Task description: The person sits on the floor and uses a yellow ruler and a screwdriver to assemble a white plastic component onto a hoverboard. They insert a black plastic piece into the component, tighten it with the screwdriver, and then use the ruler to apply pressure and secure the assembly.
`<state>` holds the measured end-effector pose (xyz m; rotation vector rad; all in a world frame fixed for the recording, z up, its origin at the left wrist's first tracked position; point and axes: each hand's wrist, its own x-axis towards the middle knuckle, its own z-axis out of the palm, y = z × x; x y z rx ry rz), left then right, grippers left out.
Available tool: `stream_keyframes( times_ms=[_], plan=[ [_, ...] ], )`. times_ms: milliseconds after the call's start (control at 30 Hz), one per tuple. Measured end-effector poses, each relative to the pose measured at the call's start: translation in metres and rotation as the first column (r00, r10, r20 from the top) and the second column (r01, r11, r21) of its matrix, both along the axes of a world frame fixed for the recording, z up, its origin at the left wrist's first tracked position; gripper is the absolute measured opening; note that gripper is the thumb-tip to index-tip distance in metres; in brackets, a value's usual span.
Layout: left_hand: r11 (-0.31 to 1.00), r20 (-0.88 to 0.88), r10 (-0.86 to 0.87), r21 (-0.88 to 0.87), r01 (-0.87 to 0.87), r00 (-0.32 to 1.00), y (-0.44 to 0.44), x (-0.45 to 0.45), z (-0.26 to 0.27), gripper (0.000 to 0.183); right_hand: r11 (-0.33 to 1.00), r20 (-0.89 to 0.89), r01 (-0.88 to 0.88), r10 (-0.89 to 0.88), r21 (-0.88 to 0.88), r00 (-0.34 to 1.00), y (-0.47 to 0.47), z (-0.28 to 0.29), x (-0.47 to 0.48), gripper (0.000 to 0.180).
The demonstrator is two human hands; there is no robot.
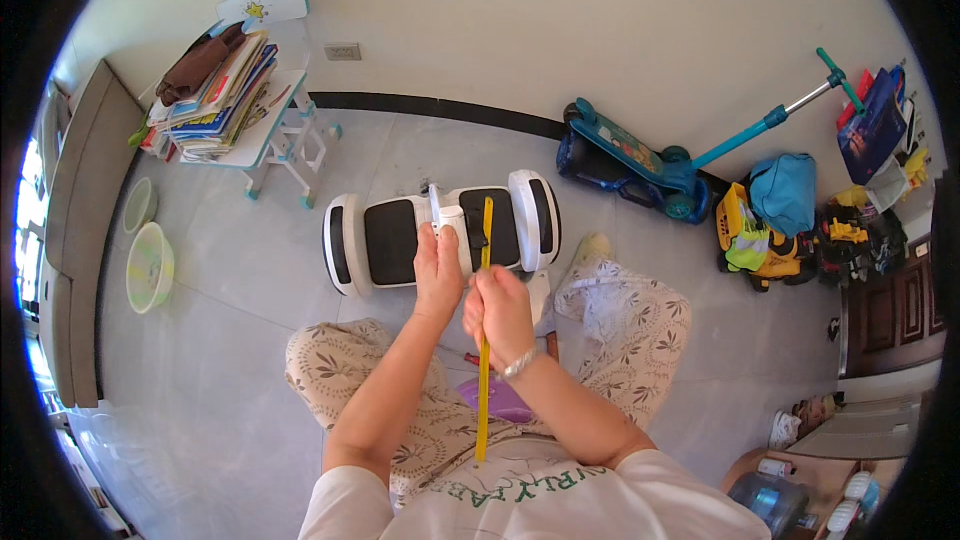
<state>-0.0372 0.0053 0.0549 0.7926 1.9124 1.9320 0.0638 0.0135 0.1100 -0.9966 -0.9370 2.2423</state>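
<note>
A white self-balancing scooter with black foot pads lies on the floor before me. My left hand grips a white upright part at its middle, with the thumb towards the top. My right hand is closed around a long, flat yellow strip. The strip runs from above the right foot pad down to my shirt. A purple object lies between my legs, partly behind the strip. A red-handled tool shows beside my right hand, mostly hidden.
A small chair with stacked books stands by the wall. Two plastic basins are on the left floor, near a sofa. A blue kick scooter and toy vehicles stand to the right.
</note>
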Motion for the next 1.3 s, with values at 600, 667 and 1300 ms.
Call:
stream_keyframes(
  times_ms=[600,667,1300],
  plan=[
    [0.998,0.052,-0.055,0.018,0.054,0.997,-0.001,-0.003,-0.001,0.022,0.946,-0.239,-0.04,-0.04,-0.322,0.97,-0.017,0.003,0.008,0.02],
    [0.998,0.046,-0.066,-0.004,0.067,0.997,-0.002,-0.002,0.0,0.021,0.951,-0.221,-0.028,-0.043,-0.308,0.974,-0.014,0.005,0.008,0.02],
    [0.996,-0.02,-0.066,0.057,0.067,0.998,-0.003,0.001,-0.008,0.022,0.921,-0.335,-0.004,-0.137,-0.389,0.932,0.011,-0.005,-0.009,0.022]
  ],
)
